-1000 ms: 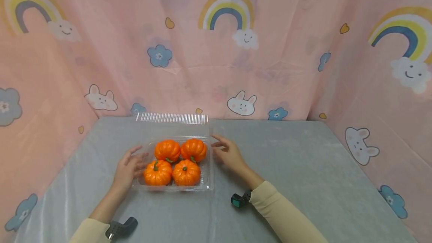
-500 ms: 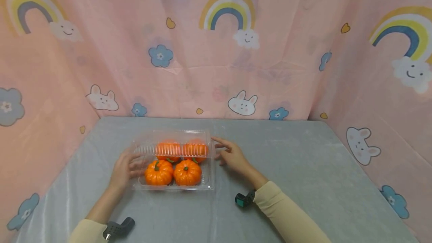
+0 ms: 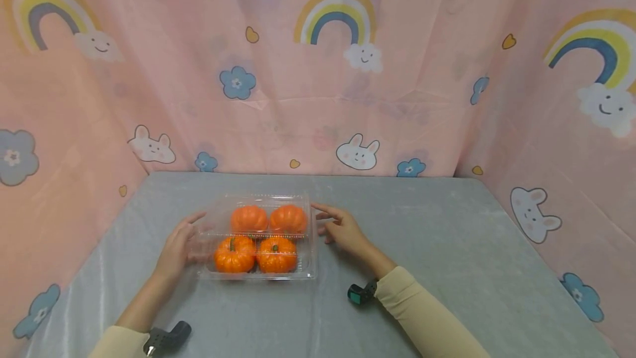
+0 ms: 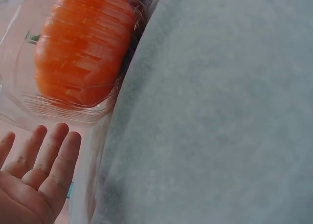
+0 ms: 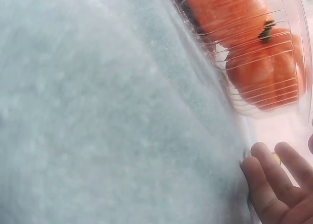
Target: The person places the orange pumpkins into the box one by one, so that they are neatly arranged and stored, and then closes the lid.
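Several small orange pumpkins [image 3: 235, 256] with green stems sit in two rows inside a clear plastic clamshell box [image 3: 307, 269]. Its hinged lid [image 3: 263, 200] lies over them, tilted forward; whether the edges meet I cannot tell. At the box's left side is my left hand [image 3: 174, 247], fingers extended and partly behind the clear plastic. My right hand [image 3: 343, 232] is beside the right side, index finger pointing toward the lid's back corner. Both wrist views show fingers spread loosely near the ribbed box wall, the left hand [image 4: 41, 177] and the right hand [image 5: 281, 190] gripping nothing.
The box stands on a table with a grey cloth [image 3: 437, 247]. Behind and at both sides hangs a pink curtain [image 3: 417, 93] printed with rainbows, rabbits and flowers. A dark wrist strap [image 3: 166, 338] is on my left arm and another strap [image 3: 362, 293] on my right.
The lid has swung from upright at the back down and forward over the pumpkins. My left hand has shifted slightly left; my right hand has moved slightly right.
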### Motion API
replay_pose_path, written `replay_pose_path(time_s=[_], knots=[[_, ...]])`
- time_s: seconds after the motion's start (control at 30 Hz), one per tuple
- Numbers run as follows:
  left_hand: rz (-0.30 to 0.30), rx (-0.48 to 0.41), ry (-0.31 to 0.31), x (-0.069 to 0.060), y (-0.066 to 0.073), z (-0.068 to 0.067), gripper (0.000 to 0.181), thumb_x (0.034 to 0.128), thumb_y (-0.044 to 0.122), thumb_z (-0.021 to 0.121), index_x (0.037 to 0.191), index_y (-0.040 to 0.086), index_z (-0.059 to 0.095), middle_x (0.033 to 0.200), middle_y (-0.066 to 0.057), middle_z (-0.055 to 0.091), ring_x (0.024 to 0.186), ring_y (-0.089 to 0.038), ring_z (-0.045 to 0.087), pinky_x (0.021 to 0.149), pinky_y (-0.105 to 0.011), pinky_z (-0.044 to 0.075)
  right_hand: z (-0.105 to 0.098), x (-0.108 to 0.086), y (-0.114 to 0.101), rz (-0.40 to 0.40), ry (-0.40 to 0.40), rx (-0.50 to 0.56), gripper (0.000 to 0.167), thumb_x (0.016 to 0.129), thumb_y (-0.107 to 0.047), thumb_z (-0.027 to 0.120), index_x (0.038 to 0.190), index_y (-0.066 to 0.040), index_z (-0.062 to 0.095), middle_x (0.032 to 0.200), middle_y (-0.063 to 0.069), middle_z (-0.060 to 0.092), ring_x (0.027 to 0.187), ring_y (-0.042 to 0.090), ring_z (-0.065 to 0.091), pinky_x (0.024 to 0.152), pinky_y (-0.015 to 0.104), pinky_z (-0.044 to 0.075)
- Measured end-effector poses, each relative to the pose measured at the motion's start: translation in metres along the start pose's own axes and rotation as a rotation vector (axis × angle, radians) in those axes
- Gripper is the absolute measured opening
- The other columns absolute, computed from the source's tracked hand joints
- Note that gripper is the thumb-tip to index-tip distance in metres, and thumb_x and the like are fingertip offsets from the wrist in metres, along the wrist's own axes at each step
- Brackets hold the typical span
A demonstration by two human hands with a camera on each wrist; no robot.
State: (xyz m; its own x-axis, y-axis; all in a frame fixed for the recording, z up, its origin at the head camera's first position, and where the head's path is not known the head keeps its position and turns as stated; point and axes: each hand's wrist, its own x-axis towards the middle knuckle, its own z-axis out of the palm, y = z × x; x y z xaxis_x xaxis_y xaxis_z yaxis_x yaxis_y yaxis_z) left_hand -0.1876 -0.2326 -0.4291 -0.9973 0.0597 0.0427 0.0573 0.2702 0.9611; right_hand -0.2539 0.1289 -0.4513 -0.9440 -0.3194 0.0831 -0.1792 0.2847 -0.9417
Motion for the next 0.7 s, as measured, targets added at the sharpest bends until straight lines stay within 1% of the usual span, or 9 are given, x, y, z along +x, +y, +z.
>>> replay_pose_path(time_s=[0.13, 0.23, 0.37, 0.5, 0.6, 0.7], knots=[[-0.004, 0.008, -0.021, -0.001, 0.0, -0.001, 0.053, 0.1041, 0.038, 0.03, 0.15, 0.01, 0.03, 0.143, -0.027, 0.045, 0.092, -0.005, 0.067, 0.074, -0.028, 0.058, -0.001, -0.001, -0.001, 0.009, -0.015, -0.026, 0.055, 0.091, 0.003, 0.044, 0.14, -0.021, 0.052, 0.128, 0.02, 0.058, 0.086, 0.028, 0.066, 0.065, 0.032, 0.057], [-0.002, 0.039, -0.028, -0.002, -0.001, -0.002, 0.052, 0.1037, 0.035, 0.034, 0.15, 0.011, 0.03, 0.143, -0.027, 0.046, 0.093, -0.006, 0.066, 0.075, -0.027, 0.056, -0.002, -0.001, -0.001, 0.01, -0.026, -0.035, 0.055, 0.092, 0.002, 0.044, 0.141, -0.021, 0.051, 0.128, 0.021, 0.057, 0.087, 0.027, 0.066, 0.066, 0.033, 0.057], [0.024, 0.053, -0.036, -0.003, -0.003, -0.004, 0.049, 0.1032, 0.026, 0.037, 0.149, 0.008, 0.031, 0.14, -0.027, 0.048, 0.094, -0.009, 0.065, 0.075, -0.028, 0.056, -0.003, -0.002, -0.003, 0.007, -0.049, -0.043, 0.058, 0.091, 0.003, 0.043, 0.142, -0.022, 0.048, 0.128, 0.022, 0.058, 0.087, 0.027, 0.066, 0.067, 0.034, 0.057], [0.032, 0.038, -0.051, -0.007, -0.005, -0.005, 0.048, 0.1016, 0.019, 0.041, 0.147, 0.006, 0.033, 0.139, -0.03, 0.048, 0.095, -0.005, 0.064, 0.074, -0.028, 0.056, -0.003, -0.007, -0.006, 0.005, -0.094, -0.065, 0.062, 0.09, 0.004, 0.043, 0.146, -0.024, 0.043, 0.128, 0.021, 0.058, 0.087, 0.028, 0.065, 0.068, 0.037, 0.058], [0.026, 0.04, -0.056, -0.011, -0.006, -0.005, 0.047, 0.1007, 0.018, 0.043, 0.146, 0.006, 0.036, 0.138, -0.03, 0.049, 0.094, -0.002, 0.063, 0.07, -0.029, 0.056, -0.003, -0.013, -0.009, 0.012, -0.105, -0.091, 0.06, 0.092, 0.002, 0.044, 0.146, -0.024, 0.042, 0.123, 0.019, 0.061, 0.085, 0.027, 0.065, 0.067, 0.037, 0.057], [0.009, 0.043, -0.055, -0.016, -0.007, -0.006, 0.046, 0.1, 0.017, 0.045, 0.145, 0.008, 0.039, 0.136, -0.029, 0.05, 0.093, -0.001, 0.063, 0.066, -0.031, 0.055, -0.002, -0.021, -0.013, 0.01, -0.1, -0.12, 0.051, 0.096, -0.004, 0.045, 0.143, -0.023, 0.044, 0.113, 0.016, 0.063, 0.079, 0.027, 0.064, 0.064, 0.036, 0.056]])
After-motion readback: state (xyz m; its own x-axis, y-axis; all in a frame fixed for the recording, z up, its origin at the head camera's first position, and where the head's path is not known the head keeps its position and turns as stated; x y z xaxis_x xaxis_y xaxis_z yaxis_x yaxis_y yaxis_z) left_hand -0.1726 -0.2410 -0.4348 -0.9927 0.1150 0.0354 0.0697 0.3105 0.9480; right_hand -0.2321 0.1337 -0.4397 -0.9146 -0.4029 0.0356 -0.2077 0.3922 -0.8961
